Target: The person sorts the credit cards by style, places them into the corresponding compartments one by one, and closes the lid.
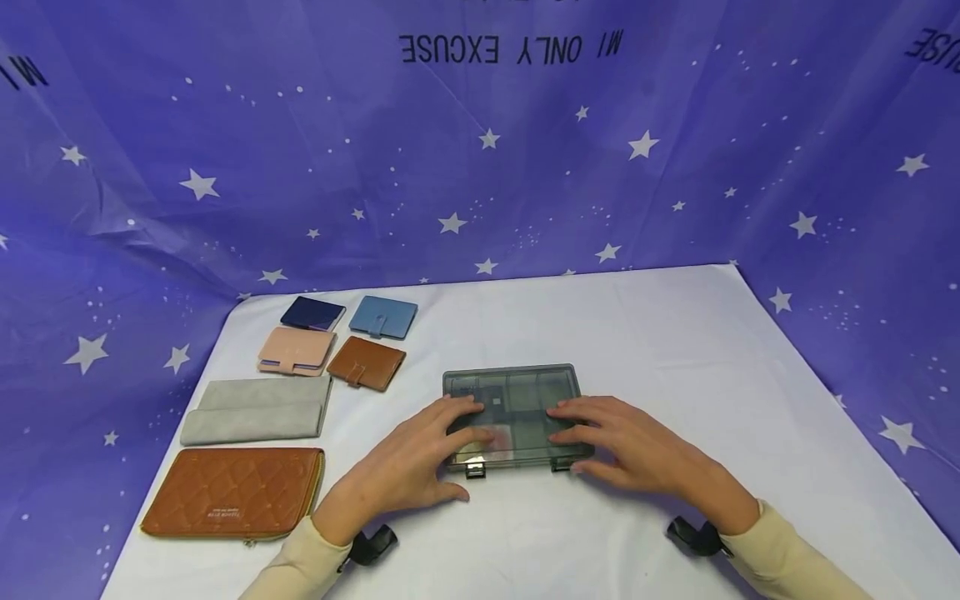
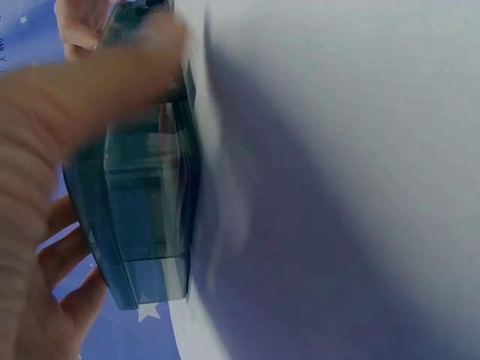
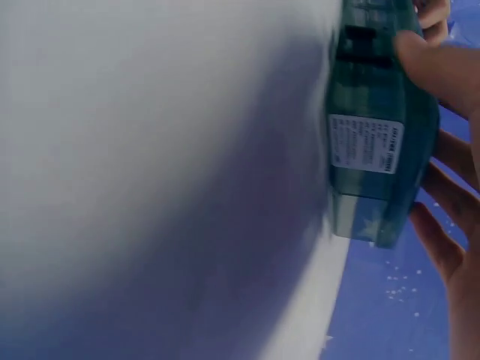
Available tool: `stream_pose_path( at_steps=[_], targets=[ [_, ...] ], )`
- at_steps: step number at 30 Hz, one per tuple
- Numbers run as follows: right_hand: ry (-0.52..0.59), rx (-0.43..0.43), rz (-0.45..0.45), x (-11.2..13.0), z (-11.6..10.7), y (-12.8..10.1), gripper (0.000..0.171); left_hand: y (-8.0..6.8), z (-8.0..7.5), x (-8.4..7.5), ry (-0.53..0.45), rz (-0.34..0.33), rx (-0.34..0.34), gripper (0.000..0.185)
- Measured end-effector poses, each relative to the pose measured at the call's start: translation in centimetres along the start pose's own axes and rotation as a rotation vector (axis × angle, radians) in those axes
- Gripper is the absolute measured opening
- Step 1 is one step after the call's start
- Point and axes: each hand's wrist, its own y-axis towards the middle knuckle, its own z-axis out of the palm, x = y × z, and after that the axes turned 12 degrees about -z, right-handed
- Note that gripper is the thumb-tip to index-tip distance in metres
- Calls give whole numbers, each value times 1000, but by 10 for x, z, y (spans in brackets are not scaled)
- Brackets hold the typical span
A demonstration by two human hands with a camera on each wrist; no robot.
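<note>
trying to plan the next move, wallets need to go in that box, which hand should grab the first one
Left, probably. The left hand rests on the grey box on the side where the wallets lie; the brown snap wallet is nearest. The right hand sits on the box's far side, across from them.

Box (image 1: pixel 517 400) near the middle of the counter (image 1: pixel 675 350), lid down, two latches at its near edge. Left hand (image 1: pixel 420 458) on the box's left part, right hand (image 1: pixel 630 446) on its right part. Six wallets (image 1: pixel 300 367) well left of the box: four small ones in a block at the back, two long ones in front, one behind the other.
</note>
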Motion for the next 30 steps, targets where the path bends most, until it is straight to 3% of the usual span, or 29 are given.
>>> stream_pose_path(
  at_steps=[6, 14, 23, 30],
  targets=[
    [-90, 67, -15, 2, 2, 0, 63, 3, 2, -3, 63, 18, -55, 66],
    [-159, 56, -32, 2, 7, 2, 65, 4, 8, -4, 108, 45, -108, 63],
    [-119, 59, -53, -2, 5, -1, 67, 2, 4, 1, 5, 19, -59, 60],
    [-56, 31, -76, -3, 1, -9, 62, 3, 1, 2, -12, 19, -46, 57]
  ],
)
